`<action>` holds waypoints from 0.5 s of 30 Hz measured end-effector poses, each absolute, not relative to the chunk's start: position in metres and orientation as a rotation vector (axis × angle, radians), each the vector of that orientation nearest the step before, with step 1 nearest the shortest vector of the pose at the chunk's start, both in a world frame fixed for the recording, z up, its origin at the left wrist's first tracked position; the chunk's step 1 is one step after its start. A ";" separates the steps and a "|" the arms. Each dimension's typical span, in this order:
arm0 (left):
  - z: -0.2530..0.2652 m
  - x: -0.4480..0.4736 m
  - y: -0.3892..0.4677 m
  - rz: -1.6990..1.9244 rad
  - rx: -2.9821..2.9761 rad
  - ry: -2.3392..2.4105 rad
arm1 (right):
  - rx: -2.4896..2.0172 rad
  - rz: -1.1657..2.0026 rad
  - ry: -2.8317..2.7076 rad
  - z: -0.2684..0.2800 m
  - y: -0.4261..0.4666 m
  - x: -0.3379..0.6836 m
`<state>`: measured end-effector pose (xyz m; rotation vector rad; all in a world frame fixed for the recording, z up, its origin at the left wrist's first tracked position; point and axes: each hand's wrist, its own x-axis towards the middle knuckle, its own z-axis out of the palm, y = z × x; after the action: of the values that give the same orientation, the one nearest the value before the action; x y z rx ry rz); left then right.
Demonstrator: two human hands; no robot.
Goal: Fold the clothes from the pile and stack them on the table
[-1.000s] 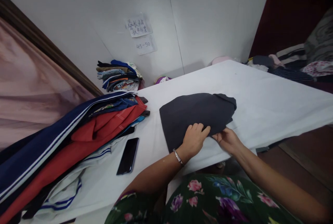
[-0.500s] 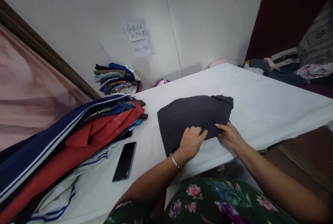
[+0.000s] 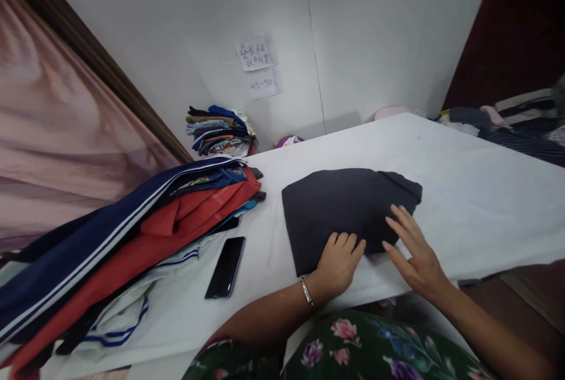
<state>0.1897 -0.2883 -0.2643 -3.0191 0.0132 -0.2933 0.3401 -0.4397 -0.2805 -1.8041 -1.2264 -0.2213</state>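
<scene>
A folded dark grey garment (image 3: 339, 197) lies on the white-covered table (image 3: 468, 192) in front of me. Its kind cannot be told from the folds. My left hand (image 3: 338, 262), with a silver bracelet at the wrist, is closed on the near edge, fingers curled over the cloth and thumb towards the right. Over the near right corner is my right hand (image 3: 412, 250), open with fingers spread and nothing held. Its fingertips are at the cloth; whether they touch it is unclear.
Left of the garment lies a black phone (image 3: 226, 267). Beyond it, long clothes are heaped, including a red garment (image 3: 198, 215) and a navy striped one (image 3: 119, 215). A folded stack (image 3: 220, 133) stands by the wall; more clothes (image 3: 521, 124) lie at the far right.
My right hand has let go of the garment's near right edge and spread its fingers above that corner. The left hand stays on the near edge. The whole view has shifted.
</scene>
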 end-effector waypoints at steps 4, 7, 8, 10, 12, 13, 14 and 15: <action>-0.267 0.179 -0.285 -0.311 -3.047 0.054 | -2.019 -0.358 -1.590 -0.295 -0.407 0.367; -0.267 0.165 -0.279 -0.296 -3.097 0.153 | -2.123 -0.418 -1.656 -0.317 -0.396 0.388; -0.265 0.161 -0.276 -0.282 -3.136 0.185 | -2.136 -0.433 -1.661 -0.323 -0.395 0.392; -0.256 0.156 -0.265 -0.277 -3.234 0.195 | -2.140 -0.449 -1.664 -0.331 -0.398 0.395; -0.243 0.159 -0.247 -0.361 -3.315 0.096 | -2.134 -0.442 -1.663 -0.332 -0.402 0.393; -0.236 0.164 -0.234 -0.435 -3.333 0.013 | -2.131 -0.434 -1.662 -0.331 -0.403 0.392; -0.229 0.171 -0.220 -0.513 -3.335 -0.081 | -2.126 -0.431 -1.658 -0.327 -0.403 0.390; -0.223 0.181 -0.203 -0.583 -3.329 -0.175 | -2.117 -0.431 -1.653 -0.322 -0.402 0.388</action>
<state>0.1809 -0.2034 -0.2233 -3.3286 -0.1748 -0.5830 0.3876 -0.4022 -0.3221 -2.1174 -1.6532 -0.4311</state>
